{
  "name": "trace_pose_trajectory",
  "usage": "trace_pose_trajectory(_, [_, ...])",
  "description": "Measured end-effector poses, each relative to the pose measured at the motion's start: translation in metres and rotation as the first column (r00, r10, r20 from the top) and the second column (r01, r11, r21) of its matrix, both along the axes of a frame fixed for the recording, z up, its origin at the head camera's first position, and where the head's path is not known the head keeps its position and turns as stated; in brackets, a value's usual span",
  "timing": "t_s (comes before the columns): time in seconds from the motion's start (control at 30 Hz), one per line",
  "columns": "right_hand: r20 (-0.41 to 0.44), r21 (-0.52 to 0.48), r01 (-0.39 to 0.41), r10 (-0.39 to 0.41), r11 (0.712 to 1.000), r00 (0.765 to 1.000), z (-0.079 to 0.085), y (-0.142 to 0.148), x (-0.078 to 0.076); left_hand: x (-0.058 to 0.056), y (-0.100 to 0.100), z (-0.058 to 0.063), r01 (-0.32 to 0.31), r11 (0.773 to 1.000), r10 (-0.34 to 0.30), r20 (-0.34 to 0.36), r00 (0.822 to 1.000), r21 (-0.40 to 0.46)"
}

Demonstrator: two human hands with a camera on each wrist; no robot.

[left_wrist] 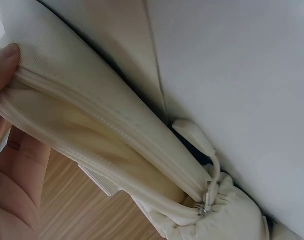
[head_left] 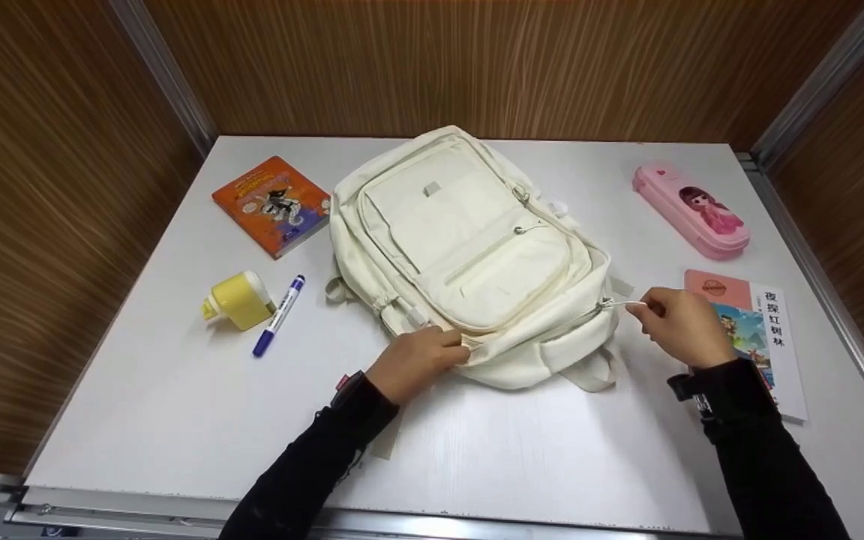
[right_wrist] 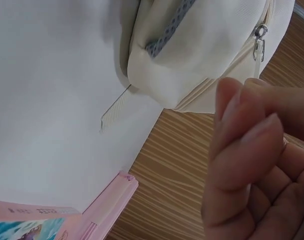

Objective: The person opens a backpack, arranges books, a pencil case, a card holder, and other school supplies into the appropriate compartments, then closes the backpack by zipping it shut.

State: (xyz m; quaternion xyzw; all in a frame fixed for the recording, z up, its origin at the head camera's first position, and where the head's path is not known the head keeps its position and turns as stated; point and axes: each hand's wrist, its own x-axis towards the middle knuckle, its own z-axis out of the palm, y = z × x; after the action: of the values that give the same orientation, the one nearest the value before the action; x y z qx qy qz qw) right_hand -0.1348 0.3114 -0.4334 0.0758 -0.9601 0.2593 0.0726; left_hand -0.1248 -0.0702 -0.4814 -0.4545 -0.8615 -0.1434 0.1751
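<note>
A cream backpack (head_left: 492, 262) lies on the table with its front panel up. My left hand (head_left: 417, 364) holds the bag's fabric edge at the near end. In the left wrist view, thumb and fingers of that hand (left_wrist: 22, 175) grip the edge of an open zipped pocket (left_wrist: 87, 125), and a zip slider (left_wrist: 205, 202) with a fabric pull sits at its far end. My right hand (head_left: 683, 322) pinches the cord of a zipper pull (head_left: 619, 303) at the bag's right side, drawing it taut outward. The right wrist view shows the metal slider (right_wrist: 260, 32) beyond the fingertips.
Left of the bag lie an orange book (head_left: 274, 206), a yellow bottle-like item with a white base (head_left: 241, 301) and a purple-capped marker (head_left: 279, 316). A pink pencil case (head_left: 691, 210) and a pink-and-white book (head_left: 784, 352) lie on the right. Wood-grain panels (head_left: 477, 67) enclose the table.
</note>
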Motion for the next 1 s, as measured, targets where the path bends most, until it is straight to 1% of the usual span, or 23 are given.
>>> trace_pose_trajectory(0.2, [0.011, -0.008, 0.015, -0.015, 1.000, 1.000, -0.001, 0.009, 0.002, -0.002, -0.015, -0.002, -0.057, 0.998, 0.058, 0.033, 0.998, -0.017])
trace_pose_trajectory(0.37, [0.030, -0.012, 0.018, -0.018, 1.000, 0.999, -0.001, 0.012, 0.004, -0.003, -0.024, -0.002, -0.096, 0.995, 0.096, 0.038, 0.995, -0.003])
trace_pose_trajectory(0.47, [0.029, -0.012, 0.011, -0.010, 1.000, 1.000, -0.002, 0.012, 0.004, -0.003, -0.026, -0.002, -0.107, 0.994, 0.107, 0.039, 0.994, 0.000])
trace_pose_trajectory(0.63, [0.020, -0.012, 0.005, -0.005, 1.000, 1.000, -0.003, 0.012, 0.004, -0.003, -0.030, -0.002, -0.120, 0.993, 0.120, 0.062, 0.991, -0.013])
trace_pose_trajectory(0.8, [0.040, -0.013, 0.013, -0.012, 1.000, 0.999, -0.003, 0.014, 0.004, -0.005, -0.036, -0.002, -0.129, 0.992, 0.130, 0.089, 0.988, -0.008])
trace_pose_trajectory(1.0, [0.048, -0.014, 0.007, -0.007, 1.000, 0.999, -0.004, 0.014, 0.004, -0.007, -0.043, -0.003, -0.149, 0.989, 0.149, 0.096, 0.984, -0.006])
